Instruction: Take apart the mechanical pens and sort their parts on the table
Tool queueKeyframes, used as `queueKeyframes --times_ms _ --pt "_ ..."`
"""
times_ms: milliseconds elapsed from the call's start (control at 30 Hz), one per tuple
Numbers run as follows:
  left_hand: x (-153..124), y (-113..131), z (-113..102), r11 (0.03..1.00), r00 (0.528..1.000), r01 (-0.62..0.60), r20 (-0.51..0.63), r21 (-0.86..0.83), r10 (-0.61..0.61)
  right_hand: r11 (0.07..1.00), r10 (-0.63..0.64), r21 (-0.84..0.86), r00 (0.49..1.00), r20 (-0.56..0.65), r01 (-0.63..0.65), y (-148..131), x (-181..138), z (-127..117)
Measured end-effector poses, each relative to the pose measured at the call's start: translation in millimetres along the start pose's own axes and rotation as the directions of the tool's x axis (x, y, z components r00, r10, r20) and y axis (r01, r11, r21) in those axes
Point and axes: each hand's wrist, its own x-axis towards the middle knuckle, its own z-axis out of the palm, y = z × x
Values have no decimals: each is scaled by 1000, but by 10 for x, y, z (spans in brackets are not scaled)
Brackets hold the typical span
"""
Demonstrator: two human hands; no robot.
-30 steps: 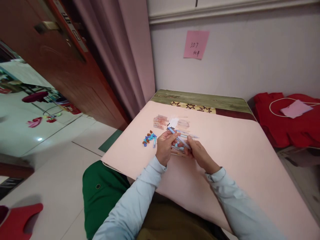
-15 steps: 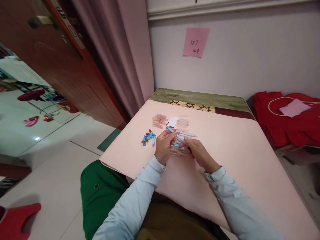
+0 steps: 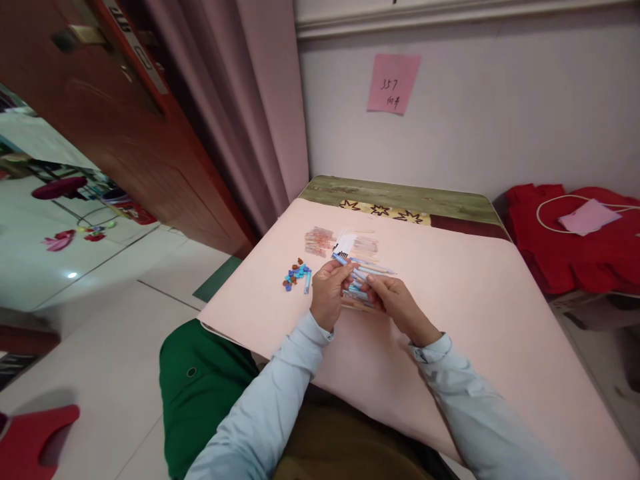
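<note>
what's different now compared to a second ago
The right hand has shifted left, closer to the left hand. The left hand still grips the blue pen, and the small blue and brown pieces stay on the table to its left.

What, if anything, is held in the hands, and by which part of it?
A slim bluish pen-like stick. The left hand pinches it behind its far end; the right hand is at its near end, exact grip unclear.
</note>
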Motion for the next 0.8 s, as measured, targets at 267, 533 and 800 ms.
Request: queueKeyframes --times_ms 267,533,800 --pt "166 -1 -187 983 988 -141 -51 116 147 910 -227 -397 943 -244 116 102 63 -132" --pt "221 -110 -413 569 885 -430 200 701 421 695 -448 -699 862 -238 168 140 81 -163" --pt "257 -97 -560 191 773 -469 297 862 560 514 -702 -788 694 -160 338 29 8 -136"
